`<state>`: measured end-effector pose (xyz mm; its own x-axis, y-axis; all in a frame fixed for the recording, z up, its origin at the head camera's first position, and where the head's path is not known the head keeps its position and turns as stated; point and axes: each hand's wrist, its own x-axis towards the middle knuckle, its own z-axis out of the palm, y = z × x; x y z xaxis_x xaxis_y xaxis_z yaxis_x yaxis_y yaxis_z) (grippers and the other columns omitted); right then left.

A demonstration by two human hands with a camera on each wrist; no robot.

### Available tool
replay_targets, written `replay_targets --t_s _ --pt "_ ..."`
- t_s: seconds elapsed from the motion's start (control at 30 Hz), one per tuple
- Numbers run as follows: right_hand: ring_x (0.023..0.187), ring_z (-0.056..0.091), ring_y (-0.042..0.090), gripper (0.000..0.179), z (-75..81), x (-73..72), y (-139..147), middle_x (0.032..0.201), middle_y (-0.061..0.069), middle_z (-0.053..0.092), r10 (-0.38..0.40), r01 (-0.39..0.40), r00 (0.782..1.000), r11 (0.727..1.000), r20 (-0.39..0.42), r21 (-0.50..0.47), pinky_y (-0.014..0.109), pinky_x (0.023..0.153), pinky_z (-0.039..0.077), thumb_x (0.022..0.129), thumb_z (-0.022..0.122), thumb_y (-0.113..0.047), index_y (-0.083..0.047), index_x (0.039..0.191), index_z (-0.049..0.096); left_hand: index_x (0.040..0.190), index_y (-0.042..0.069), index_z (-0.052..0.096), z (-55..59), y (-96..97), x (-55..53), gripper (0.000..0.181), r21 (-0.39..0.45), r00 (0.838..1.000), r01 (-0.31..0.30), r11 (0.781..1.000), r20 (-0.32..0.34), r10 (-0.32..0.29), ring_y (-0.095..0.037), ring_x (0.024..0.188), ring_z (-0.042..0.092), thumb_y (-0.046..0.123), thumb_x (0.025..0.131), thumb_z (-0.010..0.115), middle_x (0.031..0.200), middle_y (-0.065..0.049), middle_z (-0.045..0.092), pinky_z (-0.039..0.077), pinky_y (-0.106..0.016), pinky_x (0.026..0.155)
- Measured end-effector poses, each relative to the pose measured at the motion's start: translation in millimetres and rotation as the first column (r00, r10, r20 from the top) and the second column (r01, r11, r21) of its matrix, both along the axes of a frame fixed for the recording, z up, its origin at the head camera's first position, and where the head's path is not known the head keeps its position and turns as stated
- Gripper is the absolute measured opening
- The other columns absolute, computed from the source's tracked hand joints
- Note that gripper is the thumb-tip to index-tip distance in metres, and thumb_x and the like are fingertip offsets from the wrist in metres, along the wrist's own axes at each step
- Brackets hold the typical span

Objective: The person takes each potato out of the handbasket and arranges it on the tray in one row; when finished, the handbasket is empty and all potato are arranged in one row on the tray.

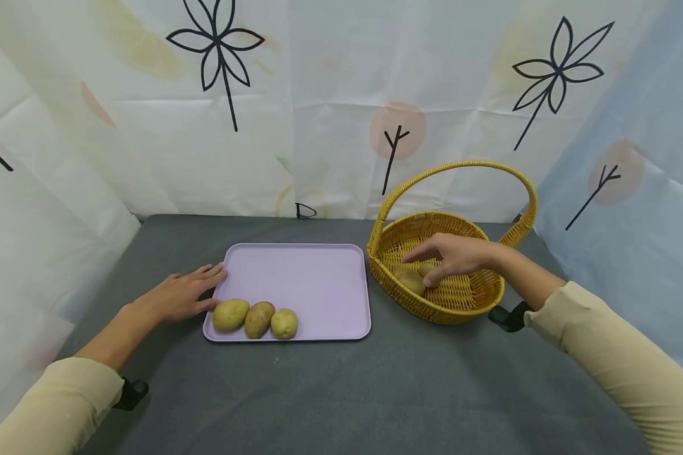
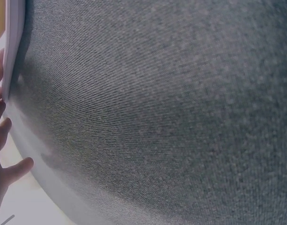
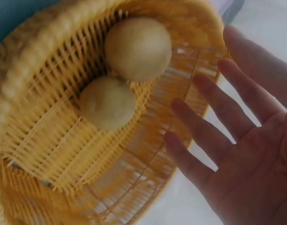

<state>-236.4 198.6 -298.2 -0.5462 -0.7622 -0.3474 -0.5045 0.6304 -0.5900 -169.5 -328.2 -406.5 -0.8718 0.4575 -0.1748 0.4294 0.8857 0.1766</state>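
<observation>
My left hand point(image 1: 183, 294) lies with straight, spread fingers at the left edge of a lilac tray point(image 1: 324, 284), its fingertips on the rim. Three potatoes stand in a row along the tray's front left: a larger yellowish potato point(image 1: 231, 315), a browner potato point(image 1: 259, 320) and a small round potato point(image 1: 284, 323). To the right, my right hand point(image 1: 461, 254) reaches over a yellow wicker basket point(image 1: 378, 268), fingers extended and apart. Inside the basket, a larger potato point(image 3: 138, 48) and a smaller potato point(image 3: 107, 103) sit side by side below the hand, with nothing between its fingers.
The basket's tall arched handle point(image 1: 467, 163) rises behind the right hand. Dark grey cloth point(image 1: 319, 398) covers the table. A white curtain point(image 1: 330, 145) with flower prints hangs along the back, and more curtain hangs at both sides.
</observation>
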Motion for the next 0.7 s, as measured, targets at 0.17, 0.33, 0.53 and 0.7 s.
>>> replay_targets --t_s 0.17,0.33,0.53,0.7 --pt "0.134 0.046 0.041 0.056 -6.8 -8.4 14 0.143 0.023 0.053 -0.025 0.024 1.000 1.000 -0.020 -0.008 0.056 0.109 0.034 0.091 0.072 -0.010 0.008 0.140 0.051 0.150 -0.001 0.040 1.5 1.1 -0.6 0.070 0.002 1.000 0.004 1.000 0.005 -0.004 -0.046 0.141 0.033 0.040 0.097 0.061 0.155 -0.026 0.035 0.030 -0.073 0.098" --pt "0.136 0.041 0.046 0.058 -12.5 -16.2 25 0.146 0.026 0.048 -0.056 0.055 0.998 0.998 0.017 0.025 0.059 0.111 0.030 0.092 0.070 -0.008 0.010 0.142 0.047 0.151 0.000 0.039 -0.2 0.9 -0.5 0.070 0.000 1.000 0.000 1.000 0.008 0.000 -0.046 0.141 0.033 0.039 0.097 0.061 0.156 -0.025 0.034 0.030 -0.073 0.099" --pt "0.140 0.033 0.048 0.061 -19.4 -26.1 34 0.151 0.029 0.037 -0.079 0.072 0.981 0.996 0.178 0.046 0.059 0.109 0.031 0.094 0.065 -0.003 0.011 0.147 0.038 0.150 0.000 0.040 -0.6 0.8 -0.5 0.071 0.004 1.000 0.001 1.000 0.003 -0.001 -0.046 0.141 0.034 0.042 0.098 0.061 0.155 -0.026 0.035 0.031 -0.073 0.098" --pt "0.142 0.028 0.048 0.064 -22.5 -30.9 39 0.155 0.030 0.032 -0.113 0.081 0.958 0.989 0.263 0.127 0.054 0.106 0.039 0.097 0.064 -0.008 0.003 0.152 0.034 0.151 0.000 0.039 -0.7 1.3 0.1 0.070 0.006 1.000 -0.006 1.000 0.010 0.006 -0.046 0.141 0.033 0.040 0.097 0.061 0.155 -0.025 0.034 0.030 -0.073 0.099"
